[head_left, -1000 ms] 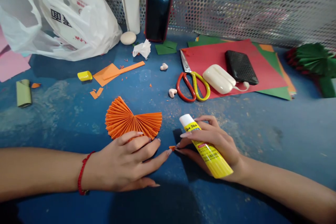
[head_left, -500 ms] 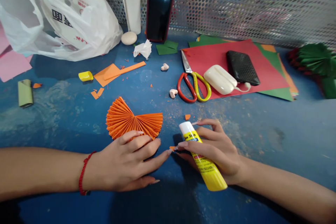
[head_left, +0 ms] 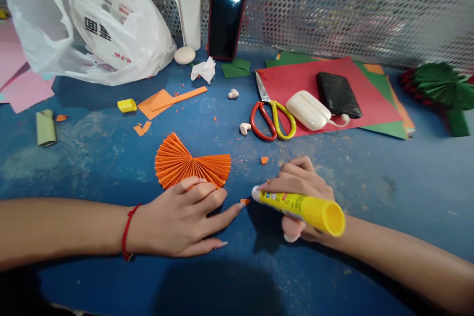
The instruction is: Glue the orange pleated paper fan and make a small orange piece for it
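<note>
A pleated orange paper fan (head_left: 188, 162) lies spread on the blue table. Resting flat with its fingers apart, my left hand (head_left: 188, 215) covers the fan's lower edge. Its index fingertip touches a small orange paper scrap (head_left: 245, 201). In my right hand (head_left: 305, 182) is a yellow glue stick (head_left: 298, 205), held tilted with its white end pointing left, close to that scrap. The open bottom of the tube faces me. A second orange scrap (head_left: 264, 160) lies above my right hand. The yellow glue cap (head_left: 127, 105) is off to the left.
Scissors (head_left: 274, 118), a white earbud case (head_left: 309, 109) and a black box (head_left: 338, 94) lie on or beside red paper (head_left: 296, 78). Behind stand a phone (head_left: 227, 12) and a white plastic bag (head_left: 111, 29). A green paper fan (head_left: 442, 84) sits far right.
My right hand has turned the glue stick from steep to nearly level, bringing its white end lower, towards the small scrap. My left hand stays on the fan; the view has shifted slightly.
</note>
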`<state>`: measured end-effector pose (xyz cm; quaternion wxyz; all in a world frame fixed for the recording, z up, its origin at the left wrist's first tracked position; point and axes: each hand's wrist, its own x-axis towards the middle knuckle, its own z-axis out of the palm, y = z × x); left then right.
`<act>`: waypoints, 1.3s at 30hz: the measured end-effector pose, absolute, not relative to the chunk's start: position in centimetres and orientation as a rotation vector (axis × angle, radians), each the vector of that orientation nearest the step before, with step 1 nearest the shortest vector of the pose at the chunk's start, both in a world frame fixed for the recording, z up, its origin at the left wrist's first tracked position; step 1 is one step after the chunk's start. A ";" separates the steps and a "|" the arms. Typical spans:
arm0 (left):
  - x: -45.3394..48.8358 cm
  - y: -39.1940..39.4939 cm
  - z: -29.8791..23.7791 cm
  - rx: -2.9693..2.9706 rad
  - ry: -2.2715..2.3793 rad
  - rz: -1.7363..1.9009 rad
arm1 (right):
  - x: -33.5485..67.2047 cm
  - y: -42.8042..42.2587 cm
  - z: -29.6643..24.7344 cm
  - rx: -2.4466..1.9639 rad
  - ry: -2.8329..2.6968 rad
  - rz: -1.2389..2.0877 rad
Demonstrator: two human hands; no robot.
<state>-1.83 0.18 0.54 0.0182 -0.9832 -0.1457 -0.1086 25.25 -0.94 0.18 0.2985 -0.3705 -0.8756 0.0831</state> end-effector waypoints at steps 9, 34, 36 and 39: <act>-2.0 0.0 0.4 -3.046 -0.451 -0.384 | 24.4 -0.8 -0.9 -0.861 -2.319 0.356; -1.9 -0.1 0.2 -3.044 -0.465 -0.367 | 24.4 -1.1 -0.5 -0.849 -2.331 0.254; -1.9 -0.1 0.2 -3.042 -0.472 -0.374 | 24.3 -1.0 -0.7 -0.839 -2.384 0.253; -1.9 -0.1 0.3 -3.051 -0.472 -0.394 | 24.1 -0.9 -0.8 -0.846 -2.427 0.275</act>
